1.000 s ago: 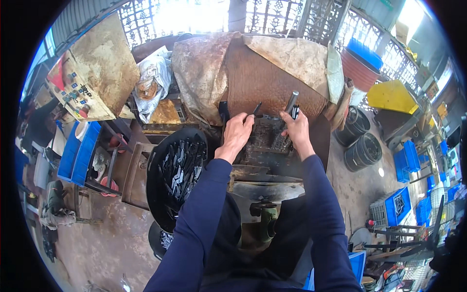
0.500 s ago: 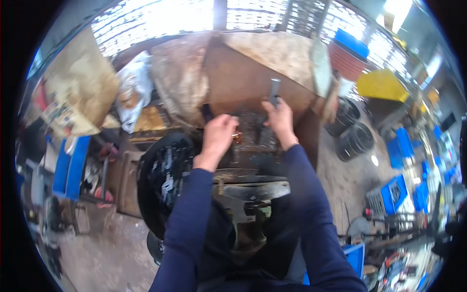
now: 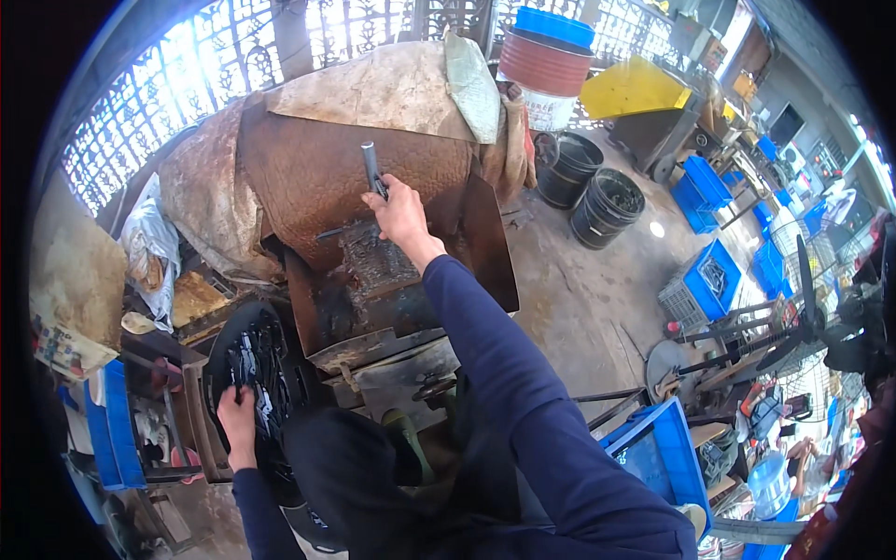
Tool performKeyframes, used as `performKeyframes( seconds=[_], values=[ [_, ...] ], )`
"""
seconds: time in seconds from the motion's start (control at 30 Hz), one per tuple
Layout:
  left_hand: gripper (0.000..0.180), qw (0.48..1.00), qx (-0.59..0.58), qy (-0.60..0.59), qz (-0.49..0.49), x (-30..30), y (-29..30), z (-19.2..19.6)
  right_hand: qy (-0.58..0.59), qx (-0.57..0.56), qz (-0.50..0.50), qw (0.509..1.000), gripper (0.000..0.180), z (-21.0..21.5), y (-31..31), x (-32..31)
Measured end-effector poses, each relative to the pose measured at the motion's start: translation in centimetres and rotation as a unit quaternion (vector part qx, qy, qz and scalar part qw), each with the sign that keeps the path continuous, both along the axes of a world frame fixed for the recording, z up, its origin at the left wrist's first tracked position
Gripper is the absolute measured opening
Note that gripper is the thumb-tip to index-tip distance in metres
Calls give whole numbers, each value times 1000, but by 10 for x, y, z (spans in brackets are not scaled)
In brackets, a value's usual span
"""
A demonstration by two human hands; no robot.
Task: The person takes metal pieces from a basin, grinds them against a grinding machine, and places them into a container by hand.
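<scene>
My right hand (image 3: 401,213) is closed around a grey cylindrical metal tool (image 3: 371,161), its kind unclear, which points up and away from me. Below that hand lies a rough, dark work surface (image 3: 369,261) inside a rusty metal box (image 3: 490,252). My left hand (image 3: 237,425) is down at a black tub (image 3: 218,353) on the left. Its fingers are curled over dark and silvery metal pieces (image 3: 247,364). What lies between those fingertips is too dark to make out.
Brown stained sheets (image 3: 345,177) drape behind the box. Two black buckets (image 3: 607,210) stand at the right, near a stacked red and blue bucket (image 3: 546,65). Blue crates (image 3: 714,280) and a fan (image 3: 803,313) are farther right. A blue bin (image 3: 117,425) is far left.
My left hand has moved from above the work surface to the black tub. My right hand still grips the metal tool over the box. The view has swung to the right.
</scene>
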State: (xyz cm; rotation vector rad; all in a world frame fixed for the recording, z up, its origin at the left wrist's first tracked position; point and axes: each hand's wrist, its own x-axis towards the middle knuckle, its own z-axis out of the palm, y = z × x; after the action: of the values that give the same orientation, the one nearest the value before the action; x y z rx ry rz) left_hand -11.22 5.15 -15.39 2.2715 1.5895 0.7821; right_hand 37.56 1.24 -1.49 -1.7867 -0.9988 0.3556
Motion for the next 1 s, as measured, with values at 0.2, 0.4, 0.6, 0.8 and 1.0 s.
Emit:
performKeyframes(
  seconds=[0.2, 0.4, 0.6, 0.8, 1.0],
  values=[
    [24, 996, -37, 70, 49, -49, -45, -79, 46, -3, -3, 999, 41, 8, 3, -15],
    [37, 991, -109, 49, 57, -35, -51, -90, 43, 32, -2, 999, 46, 7, 1, -10],
    [26, 996, -78, 25, 25, -40, -54, -81, 36, 5, 28, 999, 38, 6, 6, -9],
    [14, 981, -140, -129, 19, -20, -69, -28, 27, 1, 20, 999, 35, 4, 4, -5],
    [12, 947, -199, -250, 22, -12, -56, 38, 22, -1, 25, 999, 36, 5, 5, -8]
  ],
)
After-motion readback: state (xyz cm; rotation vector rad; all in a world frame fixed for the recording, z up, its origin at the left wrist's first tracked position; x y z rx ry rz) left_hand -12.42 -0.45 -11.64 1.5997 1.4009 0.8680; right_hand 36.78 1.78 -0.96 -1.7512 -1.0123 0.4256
